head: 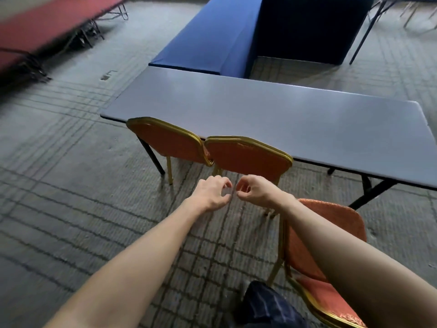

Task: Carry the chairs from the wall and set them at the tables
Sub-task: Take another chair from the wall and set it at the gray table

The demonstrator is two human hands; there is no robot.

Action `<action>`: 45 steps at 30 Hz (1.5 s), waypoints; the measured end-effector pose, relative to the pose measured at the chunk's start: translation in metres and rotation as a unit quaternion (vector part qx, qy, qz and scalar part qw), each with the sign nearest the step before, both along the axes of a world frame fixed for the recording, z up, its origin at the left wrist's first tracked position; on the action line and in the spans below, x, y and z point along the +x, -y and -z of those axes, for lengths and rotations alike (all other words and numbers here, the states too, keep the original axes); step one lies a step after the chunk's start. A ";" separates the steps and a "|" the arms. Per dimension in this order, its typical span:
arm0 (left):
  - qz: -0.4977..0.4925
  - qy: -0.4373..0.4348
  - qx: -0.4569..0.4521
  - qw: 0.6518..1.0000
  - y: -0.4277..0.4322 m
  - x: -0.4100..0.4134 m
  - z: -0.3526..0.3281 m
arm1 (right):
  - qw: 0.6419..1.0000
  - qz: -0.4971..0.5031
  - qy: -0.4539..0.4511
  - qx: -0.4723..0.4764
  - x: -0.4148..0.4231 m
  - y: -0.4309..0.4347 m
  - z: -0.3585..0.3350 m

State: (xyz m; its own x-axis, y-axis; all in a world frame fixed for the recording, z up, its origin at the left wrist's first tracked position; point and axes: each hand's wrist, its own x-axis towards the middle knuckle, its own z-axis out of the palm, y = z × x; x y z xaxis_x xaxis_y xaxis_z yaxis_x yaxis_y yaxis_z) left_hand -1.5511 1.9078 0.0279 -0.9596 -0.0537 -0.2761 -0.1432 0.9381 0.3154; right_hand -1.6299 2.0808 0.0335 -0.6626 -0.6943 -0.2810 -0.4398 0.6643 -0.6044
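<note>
Two orange chairs [248, 156], gold-trimmed, at grey table [260, 107]

Two orange chairs with gold frames are set side by side at the near edge of a grey table [260, 107], backs towards the camera: the left chair [168, 140] and the middle chair [248, 157], whose backs touch. The left hand [211, 192] and right hand [255, 190] are held out close together just before the middle chair, fingers loosely curled, with nothing held. A third chair [340, 215] is seen under the right forearm, apart from the table. A blue-clothed table [212, 36] is seen beyond, and red platforms [47, 22] at the upper left, on lined carpet [71, 174].
</note>
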 end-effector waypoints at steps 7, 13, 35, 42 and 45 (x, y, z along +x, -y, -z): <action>-0.045 -0.026 -0.029 0.998 0.131 -0.066 0.010 | 0.999 -0.033 -0.011 -0.023 -0.083 0.135 0.020; -0.080 -0.077 -0.051 0.993 0.236 -0.135 0.011 | 0.998 -0.054 -0.017 -0.034 -0.158 0.250 0.021; 0.158 0.071 -0.087 0.981 0.520 -0.257 0.083 | 0.981 0.068 -0.105 0.148 -0.200 0.523 0.089; 0.125 -0.021 -0.025 0.992 0.528 -0.262 0.102 | 0.963 0.138 -0.220 0.078 -0.203 0.528 0.128; 0.098 -0.027 -0.008 0.995 0.538 -0.261 0.104 | 0.955 0.157 -0.246 0.050 -0.199 0.546 0.130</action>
